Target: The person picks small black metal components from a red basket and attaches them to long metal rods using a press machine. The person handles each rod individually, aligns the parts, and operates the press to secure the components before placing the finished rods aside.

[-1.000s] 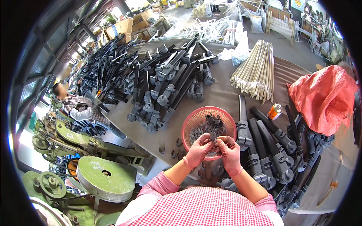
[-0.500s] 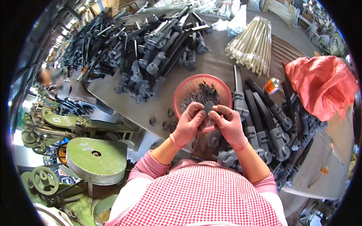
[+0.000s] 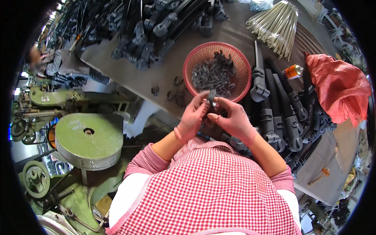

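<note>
a workshop seen from above: a long grey-brown worktable (image 3: 149, 74) runs across the upper half, and green cast-metal machines stand on the floor to the left, the nearest with a round flat green metal disc (image 3: 89, 140) on top.

both hands wear thin pink gloves and meet just below the rim of a round pink plastic mesh basket (image 3: 239, 62), which stands on the table and is partly filled with small dark grey metal clips (image 3: 213, 72). the left hand (image 3: 192, 117) and the right hand (image 3: 231, 117) hold one small dark clip-like piece (image 3: 212, 96) between them, fingertips of both closed together on it, pinching it from either side. the piece is raised above the table edge, in front of the person's chest and just in front of the basket's near rim. how it is shaped in detail is too small to tell.

a few loose dark rings and clips (image 3: 174, 88) lie on the bare table just left of the basket. to the right of the basket lie long black tubular parts with clamp-like ends (image 3: 280, 105), side by side, reaching down past the right forearm. a heap of similar black parts (image 3: 156, 27) covers the far side of the table. a bundle of pale cream rods (image 3: 280, 25) lies at the upper right, an orange cylindrical can (image 3: 293, 71) on its side near it, and a crumpled red plastic sack (image 3: 338, 88) at the far right. the person wears a red-and-white checked apron (image 3: 207, 192) over pink sleeves. another person sits at the far left (image 3: 39, 60), well apart.
</note>
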A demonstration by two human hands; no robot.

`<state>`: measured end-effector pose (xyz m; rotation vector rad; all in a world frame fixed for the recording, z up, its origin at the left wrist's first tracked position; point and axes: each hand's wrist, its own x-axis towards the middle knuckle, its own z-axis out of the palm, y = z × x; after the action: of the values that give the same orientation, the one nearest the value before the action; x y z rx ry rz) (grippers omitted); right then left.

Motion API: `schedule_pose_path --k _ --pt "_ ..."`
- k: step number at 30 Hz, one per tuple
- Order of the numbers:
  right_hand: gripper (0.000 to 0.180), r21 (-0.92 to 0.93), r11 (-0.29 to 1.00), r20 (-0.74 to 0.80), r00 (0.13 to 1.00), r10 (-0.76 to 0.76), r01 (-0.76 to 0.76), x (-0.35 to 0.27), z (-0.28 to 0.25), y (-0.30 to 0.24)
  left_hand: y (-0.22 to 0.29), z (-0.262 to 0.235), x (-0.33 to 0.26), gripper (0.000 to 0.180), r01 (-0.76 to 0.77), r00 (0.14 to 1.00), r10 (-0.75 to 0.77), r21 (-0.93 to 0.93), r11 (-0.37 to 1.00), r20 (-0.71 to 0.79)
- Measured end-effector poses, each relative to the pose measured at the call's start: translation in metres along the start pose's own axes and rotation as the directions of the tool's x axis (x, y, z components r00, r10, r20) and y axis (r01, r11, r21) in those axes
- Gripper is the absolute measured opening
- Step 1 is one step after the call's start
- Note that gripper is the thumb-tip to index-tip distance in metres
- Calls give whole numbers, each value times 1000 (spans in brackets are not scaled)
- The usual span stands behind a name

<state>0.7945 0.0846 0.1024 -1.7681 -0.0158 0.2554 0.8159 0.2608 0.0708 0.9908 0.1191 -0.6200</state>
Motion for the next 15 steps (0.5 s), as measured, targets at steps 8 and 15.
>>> schedule_pose_path --k 8,15 --pt "30 -704 699 421 867 268 126 11 78 93 -92 -125 -42 27 163 917 215 809 565 -335" --pt "21 -869 360 462 819 341 340 57 128 126 -28 -113 51 17 -315 741 660 932 180 123"
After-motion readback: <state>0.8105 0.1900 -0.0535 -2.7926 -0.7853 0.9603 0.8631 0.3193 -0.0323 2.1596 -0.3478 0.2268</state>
